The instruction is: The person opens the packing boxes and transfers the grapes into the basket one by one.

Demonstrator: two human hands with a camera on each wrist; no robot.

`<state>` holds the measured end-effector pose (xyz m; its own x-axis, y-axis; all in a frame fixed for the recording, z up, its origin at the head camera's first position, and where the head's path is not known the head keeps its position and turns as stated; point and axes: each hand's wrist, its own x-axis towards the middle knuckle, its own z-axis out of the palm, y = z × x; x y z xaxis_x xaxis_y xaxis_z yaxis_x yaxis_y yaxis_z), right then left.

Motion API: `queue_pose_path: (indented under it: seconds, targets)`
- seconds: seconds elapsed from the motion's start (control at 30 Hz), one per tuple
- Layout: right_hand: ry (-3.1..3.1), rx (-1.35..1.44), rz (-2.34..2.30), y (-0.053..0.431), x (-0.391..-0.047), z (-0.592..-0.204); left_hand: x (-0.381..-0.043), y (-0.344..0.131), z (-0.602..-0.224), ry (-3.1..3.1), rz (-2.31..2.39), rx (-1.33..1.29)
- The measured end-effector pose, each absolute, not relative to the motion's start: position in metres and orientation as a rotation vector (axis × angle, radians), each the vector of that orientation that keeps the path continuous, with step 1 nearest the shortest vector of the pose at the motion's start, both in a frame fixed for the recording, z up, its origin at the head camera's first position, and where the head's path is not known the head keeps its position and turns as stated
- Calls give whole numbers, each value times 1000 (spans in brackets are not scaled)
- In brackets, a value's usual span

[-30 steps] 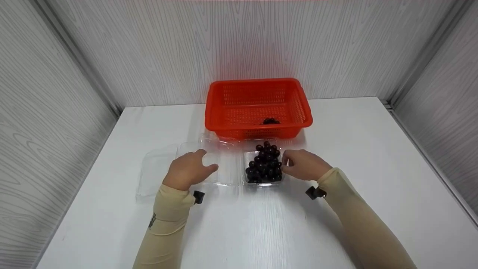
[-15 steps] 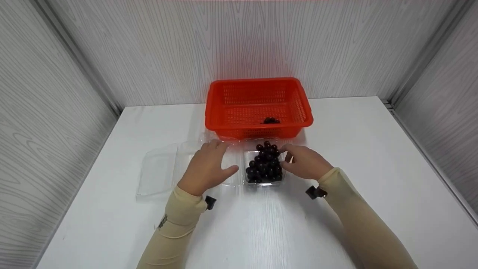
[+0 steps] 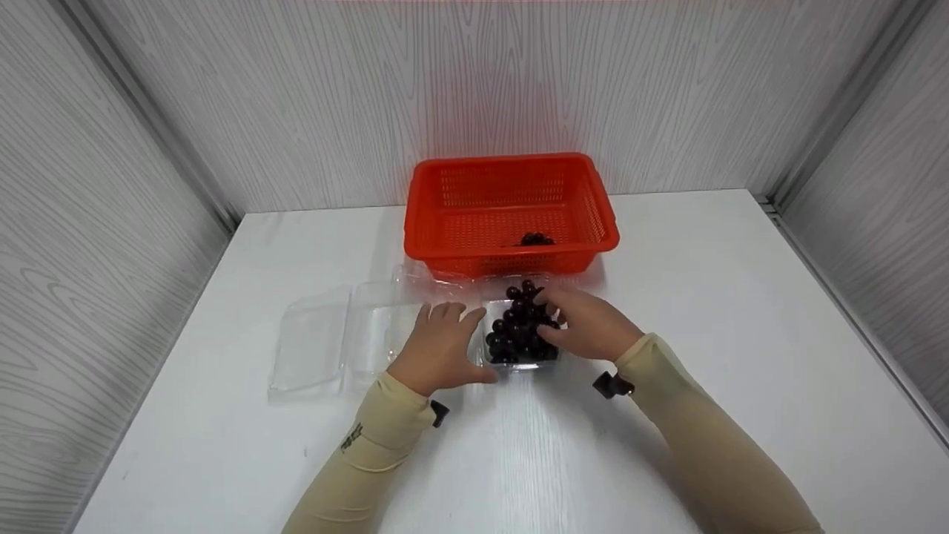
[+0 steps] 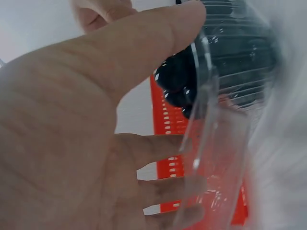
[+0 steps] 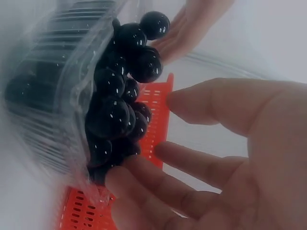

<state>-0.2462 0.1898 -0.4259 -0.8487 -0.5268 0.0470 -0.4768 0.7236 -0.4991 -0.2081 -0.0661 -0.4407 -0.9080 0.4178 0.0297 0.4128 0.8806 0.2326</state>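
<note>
A bunch of dark grapes (image 3: 517, 335) fills much of a clear plastic box (image 3: 523, 366) on the table; some grapes rise above its rim. My left hand (image 3: 439, 354) is at the box's left side, thumb and fingers spread. In the left wrist view its fingers lie at a clear plastic edge and the thumb reaches across the box. From the right, my right hand (image 3: 593, 322) reaches over the bunch. In the right wrist view its lower fingertips (image 5: 120, 182) touch or nearly touch the grapes (image 5: 112, 117), while thumb and index stand apart, pinching nothing.
Behind the box stands a red plastic basket (image 3: 511, 253) with a small dark bunch (image 3: 537, 239) inside. More clear plastic (image 3: 311, 345) lies flat on the table at the left. Wood-grain panels enclose the table at the back and sides.
My left hand has moved right across the clear plastic to the box's side. The right hand has shifted slightly left, from beside the box to over the grapes, its fingers spreading.
</note>
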Motion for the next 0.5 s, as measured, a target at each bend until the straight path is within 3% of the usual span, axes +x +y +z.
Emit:
queue_pose_path:
  seconds: [0.5]
  targets:
    - [2976, -790, -575, 174, -242, -438, -200, -54, -449, 2999, 377, 669]
